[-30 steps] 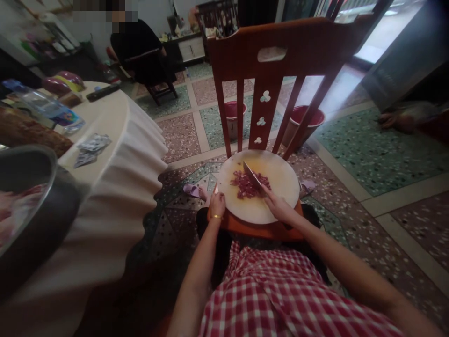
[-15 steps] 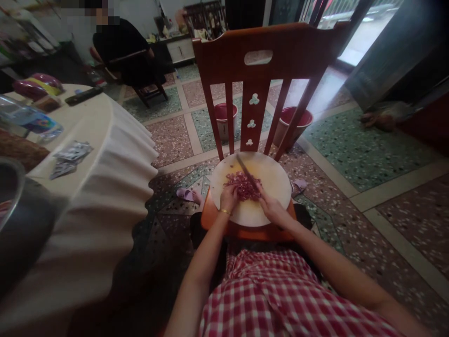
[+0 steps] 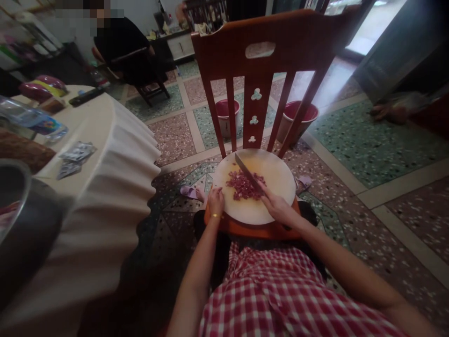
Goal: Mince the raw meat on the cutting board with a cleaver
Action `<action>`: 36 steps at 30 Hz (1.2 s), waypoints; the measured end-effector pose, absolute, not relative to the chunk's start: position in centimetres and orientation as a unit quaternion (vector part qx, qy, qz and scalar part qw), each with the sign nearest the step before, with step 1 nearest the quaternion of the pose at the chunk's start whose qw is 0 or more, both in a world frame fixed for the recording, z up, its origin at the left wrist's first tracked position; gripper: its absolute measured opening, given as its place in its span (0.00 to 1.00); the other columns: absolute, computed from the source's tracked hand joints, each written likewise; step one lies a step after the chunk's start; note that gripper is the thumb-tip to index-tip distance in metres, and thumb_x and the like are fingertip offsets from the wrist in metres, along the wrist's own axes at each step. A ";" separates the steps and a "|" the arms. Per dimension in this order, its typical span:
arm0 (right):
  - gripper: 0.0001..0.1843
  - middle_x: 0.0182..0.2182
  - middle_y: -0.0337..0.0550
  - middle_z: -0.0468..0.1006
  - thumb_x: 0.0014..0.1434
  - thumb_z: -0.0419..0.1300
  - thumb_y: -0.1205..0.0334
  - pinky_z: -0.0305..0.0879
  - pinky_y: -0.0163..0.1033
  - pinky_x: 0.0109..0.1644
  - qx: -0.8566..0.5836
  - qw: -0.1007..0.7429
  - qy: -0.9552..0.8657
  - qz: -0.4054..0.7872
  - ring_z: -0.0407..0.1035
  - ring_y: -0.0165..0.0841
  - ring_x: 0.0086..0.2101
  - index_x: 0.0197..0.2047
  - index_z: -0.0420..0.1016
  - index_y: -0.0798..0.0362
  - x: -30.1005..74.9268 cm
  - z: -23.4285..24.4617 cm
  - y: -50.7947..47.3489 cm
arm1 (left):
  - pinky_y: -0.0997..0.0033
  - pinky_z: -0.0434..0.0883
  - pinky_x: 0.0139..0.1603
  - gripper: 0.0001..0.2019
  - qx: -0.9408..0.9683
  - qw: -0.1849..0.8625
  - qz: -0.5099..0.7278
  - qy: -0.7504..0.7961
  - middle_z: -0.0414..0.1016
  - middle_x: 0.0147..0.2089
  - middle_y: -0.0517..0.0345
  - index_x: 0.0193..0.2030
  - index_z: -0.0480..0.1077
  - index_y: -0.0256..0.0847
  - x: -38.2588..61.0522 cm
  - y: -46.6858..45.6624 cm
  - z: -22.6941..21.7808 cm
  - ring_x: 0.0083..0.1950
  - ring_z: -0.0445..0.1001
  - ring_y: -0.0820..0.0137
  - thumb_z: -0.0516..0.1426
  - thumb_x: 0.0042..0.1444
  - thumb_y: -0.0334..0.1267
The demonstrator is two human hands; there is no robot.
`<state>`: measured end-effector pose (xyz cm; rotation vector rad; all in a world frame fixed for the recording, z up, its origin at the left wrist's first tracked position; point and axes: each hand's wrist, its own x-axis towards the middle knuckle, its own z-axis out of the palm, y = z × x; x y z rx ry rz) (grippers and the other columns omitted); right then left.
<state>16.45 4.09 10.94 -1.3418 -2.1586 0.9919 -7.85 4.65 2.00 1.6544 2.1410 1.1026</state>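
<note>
While the near edge of the chair seat [image 3: 252, 231] showed in front of me, the round board [image 3: 280, 171] covered most of it, and I thought a hard push might shift it, since I saw nothing fastening it. At the board's left near edge sat my left grip [image 3: 216, 201], fingers curled; I could not tell whether they pinched the rim. My right grip [image 3: 278, 206], over the right near edge, was clamped on the knife [image 3: 248, 173]. Near the board's middle lay the chopped red pieces [image 3: 241, 188], loose, so a wide sweep could have scattered some. The blade slanted across them, tip towards the far left edge; fingers straying under it might have been cut. Beyond stood the chair back [image 3: 263, 68].
</note>
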 end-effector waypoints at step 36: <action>0.27 0.36 0.43 0.75 0.60 0.44 0.57 0.69 0.40 0.36 -0.496 0.269 -0.682 0.465 0.71 0.34 0.34 0.62 0.47 0.48 15.5 7.1 5.8 | 0.67 0.64 0.44 0.10 0.609 0.134 0.405 0.669 0.65 0.34 0.54 0.36 0.69 0.40 -3.0 2.4 0.7 0.40 0.64 0.68 0.48 0.51 0.27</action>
